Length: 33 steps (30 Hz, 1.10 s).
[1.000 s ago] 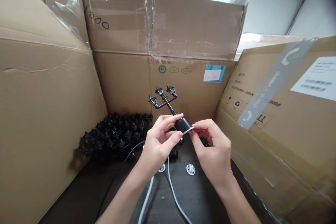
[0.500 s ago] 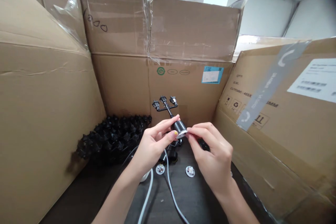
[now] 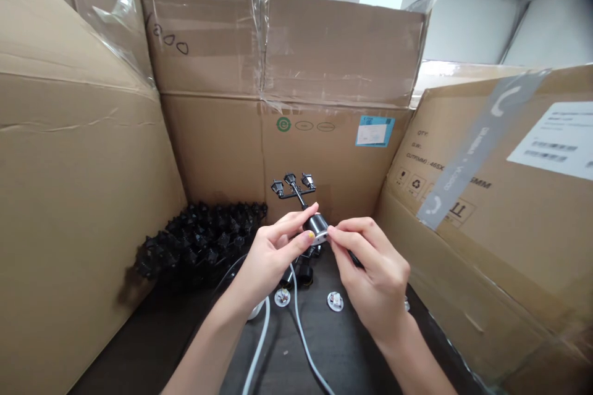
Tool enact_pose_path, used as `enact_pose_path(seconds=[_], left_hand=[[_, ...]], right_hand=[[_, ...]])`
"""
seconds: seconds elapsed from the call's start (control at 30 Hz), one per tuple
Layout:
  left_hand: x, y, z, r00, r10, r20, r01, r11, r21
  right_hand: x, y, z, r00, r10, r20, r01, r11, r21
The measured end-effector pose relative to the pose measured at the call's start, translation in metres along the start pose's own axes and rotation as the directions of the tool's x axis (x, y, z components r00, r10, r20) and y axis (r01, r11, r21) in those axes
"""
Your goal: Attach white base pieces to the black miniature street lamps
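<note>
left hand (image 3: 273, 249) closed around black lamp (image 3: 299, 197), right hand (image 3: 376, 259) in pinch at its base (image 3: 318, 224)

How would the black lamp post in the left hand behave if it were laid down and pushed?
The lamp post would probably roll unevenly, since its base is cylindrical but its top spreads into three lanterns. Those small lanterns and the thin stem look fragile, so a knock might damage them. The smooth, shiny base may slip a little.

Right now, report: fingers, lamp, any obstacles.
Left fingers gripping lamp. Right fingers at its bottom rim. Lamp tilted. Grey cable below on table, apparently not blocking.
</note>
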<state>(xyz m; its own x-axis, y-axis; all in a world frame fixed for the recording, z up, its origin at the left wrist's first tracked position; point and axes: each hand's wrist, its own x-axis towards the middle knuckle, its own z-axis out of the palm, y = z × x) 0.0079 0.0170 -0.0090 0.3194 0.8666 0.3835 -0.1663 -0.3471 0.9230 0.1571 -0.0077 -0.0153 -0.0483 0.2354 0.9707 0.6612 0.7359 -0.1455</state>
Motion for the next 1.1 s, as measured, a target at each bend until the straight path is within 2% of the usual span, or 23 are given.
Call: enact_pose_path(seconds=[0.17, 0.3, 0.57, 1.1], left_hand=[[0.0007, -0.0021, -0.0031, 0.999, -0.038, 0.025, 0.037, 0.999, 0.037], [0.0000, -0.0008, -0.0026, 0.999, -0.046, 0.021, 0.045, 0.998, 0.038], [0.0005, -0.0001, 0.0017, 0.997, -0.043, 0.068, 0.047, 0.997, -0.057], [0.0010, -0.0056, 0.0044, 0.999, 0.041, -0.034, -0.040, 0.999, 0.031]], right_hand=[[-0.0035, 0.0030, 0.0002, 0.999, -0.031, 0.042, 0.031, 1.000, -0.001], [-0.0042, 0.0034, 0.0003, 0.999, -0.005, 0.040, 0.005, 1.000, 0.008], [-0.0046, 0.0044, -0.0005, 0.999, 0.000, 0.048, -0.001, 1.000, 0.022], [-0.0056, 0.0070, 0.0004, 0.992, 0.025, 0.120, -0.032, 0.998, 0.062]])
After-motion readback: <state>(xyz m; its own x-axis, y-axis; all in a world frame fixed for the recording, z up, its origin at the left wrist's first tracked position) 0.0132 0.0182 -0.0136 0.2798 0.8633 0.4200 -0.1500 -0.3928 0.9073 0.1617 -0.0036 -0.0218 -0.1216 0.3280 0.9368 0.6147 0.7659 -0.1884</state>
